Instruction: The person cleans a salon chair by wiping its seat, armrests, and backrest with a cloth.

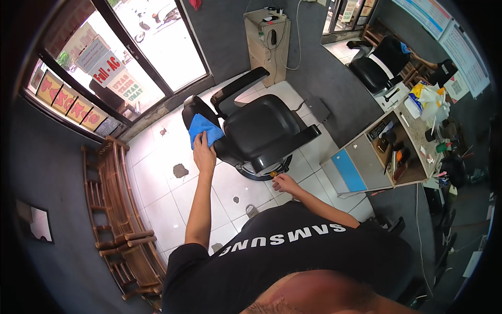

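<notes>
A blue cloth [203, 131] lies against the backrest of a black barber chair [261, 125]. My left hand [204, 150] presses on the cloth with its fingers on the lower part. The cloth covers part of the backrest, left of the seat. Below the chair's near armrest [287, 148], my right hand [285, 184] is curled, its fingertips close to a small orange-yellow knob [273, 174] at the chair's lower edge. Whether the fingers touch that knob or hold anything cannot be made out.
Bamboo benches [117, 209] stand at the left, glass doors [130, 47] behind. A narrow cabinet [266, 47] is beyond the chair. At the right are a mirror [387, 63] and a cluttered counter cabinet [361, 162]. Cables hang nearby.
</notes>
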A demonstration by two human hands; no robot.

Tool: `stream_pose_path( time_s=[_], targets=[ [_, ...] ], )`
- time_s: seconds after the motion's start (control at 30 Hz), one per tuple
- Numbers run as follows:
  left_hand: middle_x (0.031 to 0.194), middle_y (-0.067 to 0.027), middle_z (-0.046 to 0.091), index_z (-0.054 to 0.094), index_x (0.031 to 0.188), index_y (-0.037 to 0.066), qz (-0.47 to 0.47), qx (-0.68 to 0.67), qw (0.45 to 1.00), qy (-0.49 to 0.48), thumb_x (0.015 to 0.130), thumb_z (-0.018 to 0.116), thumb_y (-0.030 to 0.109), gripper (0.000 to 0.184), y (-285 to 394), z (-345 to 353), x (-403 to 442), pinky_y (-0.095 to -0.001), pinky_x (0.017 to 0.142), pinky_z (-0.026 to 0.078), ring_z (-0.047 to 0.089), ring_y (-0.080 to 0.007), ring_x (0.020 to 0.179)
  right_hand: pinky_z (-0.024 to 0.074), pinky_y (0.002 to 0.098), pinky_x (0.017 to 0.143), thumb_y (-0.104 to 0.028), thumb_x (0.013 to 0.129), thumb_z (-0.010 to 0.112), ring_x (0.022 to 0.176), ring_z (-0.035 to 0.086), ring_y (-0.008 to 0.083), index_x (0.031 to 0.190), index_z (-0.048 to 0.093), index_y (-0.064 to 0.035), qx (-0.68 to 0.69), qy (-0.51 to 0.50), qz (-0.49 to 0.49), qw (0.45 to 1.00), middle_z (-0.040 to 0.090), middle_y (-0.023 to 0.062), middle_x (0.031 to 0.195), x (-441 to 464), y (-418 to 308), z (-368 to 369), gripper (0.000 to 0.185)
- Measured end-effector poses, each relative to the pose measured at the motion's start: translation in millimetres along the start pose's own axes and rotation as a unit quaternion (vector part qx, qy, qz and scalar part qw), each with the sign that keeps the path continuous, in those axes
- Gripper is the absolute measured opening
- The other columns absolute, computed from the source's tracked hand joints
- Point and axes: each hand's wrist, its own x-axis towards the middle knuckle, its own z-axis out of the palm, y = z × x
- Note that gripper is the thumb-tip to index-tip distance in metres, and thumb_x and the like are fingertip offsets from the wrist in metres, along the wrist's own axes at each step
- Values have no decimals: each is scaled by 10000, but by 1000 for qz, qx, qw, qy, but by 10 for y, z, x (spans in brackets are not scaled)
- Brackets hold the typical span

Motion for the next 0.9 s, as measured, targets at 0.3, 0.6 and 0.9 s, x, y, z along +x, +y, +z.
stream_pose_path(
  time_s=[0.3,0.6,0.9],
  targets=[
    [1436,-213,475,507,1455,11,-111,-133,979,104,961,579,6,499,28,464,-183,-462,1118,392,480,-429,1311,552,332,821,-317,1063,491,935,701,192,1165,630,-41,60,39,18,997,705,95,1042,-207,228,-286,325],
    [1248,-252,587,539,1442,31,-284,-219,930,78,1101,421,328,467,-336,649,-513,-450,1062,406,535,-395,1220,556,337,813,-322,1062,489,934,700,190,1162,629,-35,98,50,9,994,702,102,1045,-214,276,-509,334],
    [1362,-276,504,407,1567,142,-248,-88,958,114,1098,452,327,506,153,501,3,-453,1057,420,539,-435,1232,551,347,826,-320,1055,490,943,698,204,1184,619,-39,85,18,9,996,700,114,1069,-301,351,-756,335]
  ],
)
